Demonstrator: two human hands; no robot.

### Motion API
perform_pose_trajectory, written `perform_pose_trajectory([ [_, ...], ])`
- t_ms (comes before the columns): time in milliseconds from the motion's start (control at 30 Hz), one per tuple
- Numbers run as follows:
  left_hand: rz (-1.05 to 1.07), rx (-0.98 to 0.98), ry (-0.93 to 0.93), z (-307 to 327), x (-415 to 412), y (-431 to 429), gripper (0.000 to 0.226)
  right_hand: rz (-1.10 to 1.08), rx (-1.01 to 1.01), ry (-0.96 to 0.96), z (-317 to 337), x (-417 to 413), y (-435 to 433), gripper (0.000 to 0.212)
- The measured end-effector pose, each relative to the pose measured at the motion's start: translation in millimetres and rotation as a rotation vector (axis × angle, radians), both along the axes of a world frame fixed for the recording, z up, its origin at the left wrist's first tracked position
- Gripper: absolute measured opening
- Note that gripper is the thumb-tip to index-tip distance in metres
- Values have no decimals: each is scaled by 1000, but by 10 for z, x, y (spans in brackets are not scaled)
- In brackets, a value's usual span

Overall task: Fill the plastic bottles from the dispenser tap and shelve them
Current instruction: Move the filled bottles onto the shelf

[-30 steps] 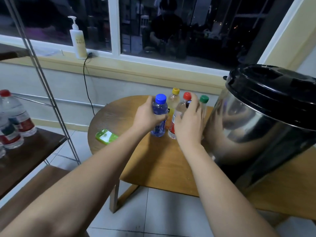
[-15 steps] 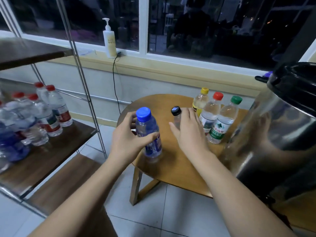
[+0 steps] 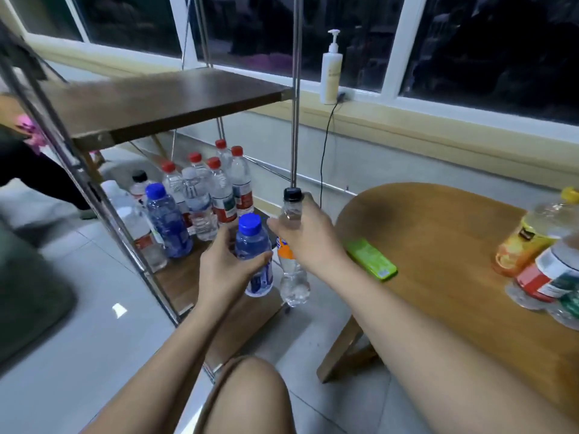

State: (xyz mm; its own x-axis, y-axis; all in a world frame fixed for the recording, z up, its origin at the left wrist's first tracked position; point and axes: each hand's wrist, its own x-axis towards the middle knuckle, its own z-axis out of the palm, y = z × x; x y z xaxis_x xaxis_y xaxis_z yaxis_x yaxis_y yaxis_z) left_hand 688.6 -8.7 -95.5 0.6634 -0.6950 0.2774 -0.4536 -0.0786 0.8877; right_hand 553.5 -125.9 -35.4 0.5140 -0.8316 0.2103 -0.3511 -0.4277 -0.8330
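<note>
My left hand [image 3: 223,268] grips a small blue bottle with a blue cap [image 3: 253,245]. My right hand [image 3: 308,237] grips a clear bottle with a black cap and an orange label [image 3: 292,277]. Both bottles hang in the air side by side at the front right corner of the lower shelf [image 3: 188,277] of a metal-framed rack. Several filled bottles with red caps [image 3: 219,189], another blue bottle [image 3: 167,225] and clear ones stand on that shelf. The dispenser is out of view.
A round wooden table [image 3: 438,245] stands to the right with a green phone [image 3: 371,260] and several bottles [image 3: 539,255] at its right edge. The rack's upper shelf [image 3: 163,101] and a steel post [image 3: 294,120] are close above my hands. A pump bottle [image 3: 330,70] sits on the windowsill.
Both hands lifted their bottles off the table and carried them left to the rack's lower shelf. My view swung left, and the dispenser left the frame.
</note>
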Motion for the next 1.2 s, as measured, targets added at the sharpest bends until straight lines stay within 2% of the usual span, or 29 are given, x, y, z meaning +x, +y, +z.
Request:
perform_pose_trajectory([
  [133, 102, 0, 26, -91, 424, -225, 57, 29, -9, -1, -260, 566, -254, 35],
  [233, 165, -30, -34, -105, 665, -433, 61, -6, -54, -45, -387, 910, -454, 37],
  [367, 200, -47, 10, -178, 881, -686, 60, -43, -149, -89, -550, 1264, -700, 29],
  [500, 220, -66, 3, -354, 1041, -869, 71, -5, -139, -69, -553, 1387, -848, 22],
  [533, 216, -54, -9, -397, 1067, -888, 74, 10, -115, -75, -598, 1369, -865, 27],
  [633, 199, 30, -90, -579, 1116, -851, 86, 6, 10, -14, -983, 1220, -886, 65],
  [733, 216, 93, -112, -745, 1117, -809, 96, -17, 73, 127, -1350, 1100, -838, 50],
  [800, 234, 100, -125, -787, 1121, -846, 98, -40, 85, 127, -1437, 1153, -881, 41],
  [1000, 265, 174, -179, -713, 1190, -1059, 102, -51, -10, 169, -1452, 1492, -1168, 42],
  [1100, 278, 215, -219, -668, 1224, -1136, 103, -47, -60, 202, -1455, 1631, -1340, 35],
  [1200, 286, 250, -249, -656, 1234, -1182, 104, -55, -22, 230, -1447, 1721, -1416, 27],
])
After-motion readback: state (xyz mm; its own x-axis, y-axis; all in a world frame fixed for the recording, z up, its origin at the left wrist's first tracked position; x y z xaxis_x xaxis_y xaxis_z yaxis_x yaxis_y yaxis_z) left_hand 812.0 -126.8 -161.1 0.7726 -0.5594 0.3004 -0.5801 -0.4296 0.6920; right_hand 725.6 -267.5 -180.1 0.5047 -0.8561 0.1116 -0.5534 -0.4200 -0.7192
